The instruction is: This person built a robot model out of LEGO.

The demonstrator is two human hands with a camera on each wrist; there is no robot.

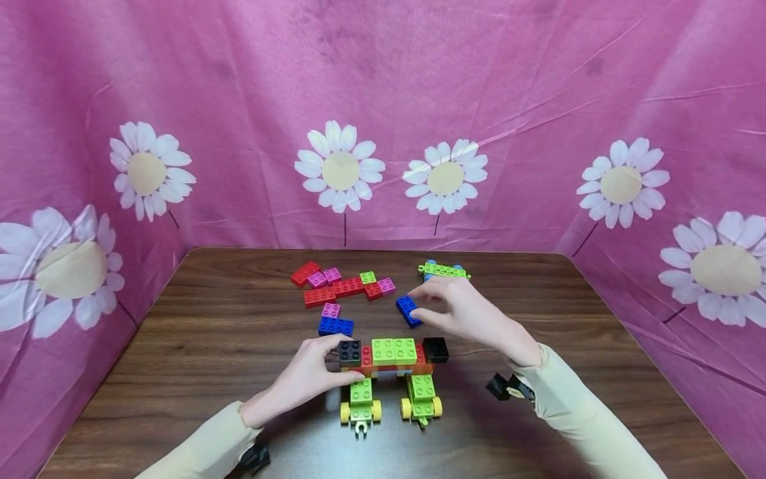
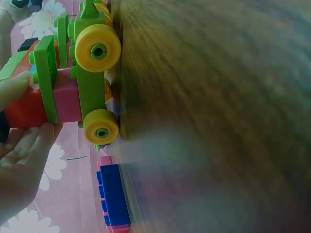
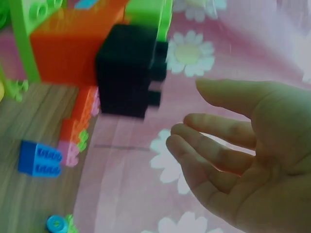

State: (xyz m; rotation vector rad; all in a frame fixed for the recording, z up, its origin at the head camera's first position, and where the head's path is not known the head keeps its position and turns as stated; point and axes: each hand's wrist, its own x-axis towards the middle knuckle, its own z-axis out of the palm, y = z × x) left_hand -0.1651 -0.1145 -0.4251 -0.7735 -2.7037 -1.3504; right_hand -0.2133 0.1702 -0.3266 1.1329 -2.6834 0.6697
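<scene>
"Head view: what sits nearest?"

"A brick build [image 1: 393, 350] on the dark wooden table [image 1: 197, 372], long axis running crosswise, left to right; its two lime wheelbases [image 1: 362, 394] point their hitches [image 1: 361, 430] at the person"

"And its look?"

"Blocky: lime bricks [image 1: 404, 346] on top, red bricks [image 1: 367, 358] beside them, a black brick [image 1: 350, 351] at either end, yellow wheels [image 1: 405, 408] below"

"Grips?"

"Left hand [image 1: 311, 369] grips the build's left end; right hand [image 1: 463, 309], beyond the build's right end, has fingers loosely bent, holding nothing"

"Farther off?"

"A blue brick [image 1: 407, 309] past the build, loose red and pink bricks [image 1: 349, 286] beyond its left, a lime chassis [image 1: 444, 270] beyond its right"
</scene>
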